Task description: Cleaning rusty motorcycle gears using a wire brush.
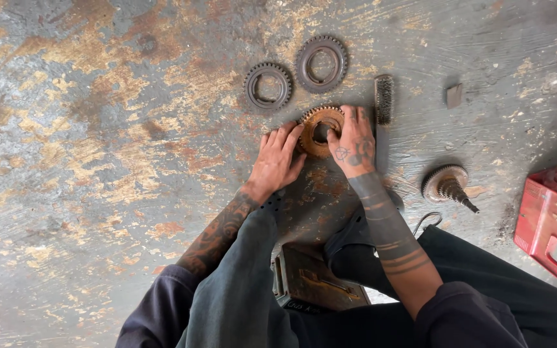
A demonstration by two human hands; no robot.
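Head view: both hands [317, 151] around rusty gear [320, 131].

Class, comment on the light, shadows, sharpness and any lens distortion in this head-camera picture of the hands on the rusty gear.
Head view: soft, even daylight, no glare; faint shadows under the left hand and right hand; the rusty gear and wire brush look sharp; the wide lens stretches the floor toward the corners, and the red crate is cut by the frame edge.

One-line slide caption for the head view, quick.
Both hands, left and right, grip a rusty gear on the worn floor, two dark gears beyond.
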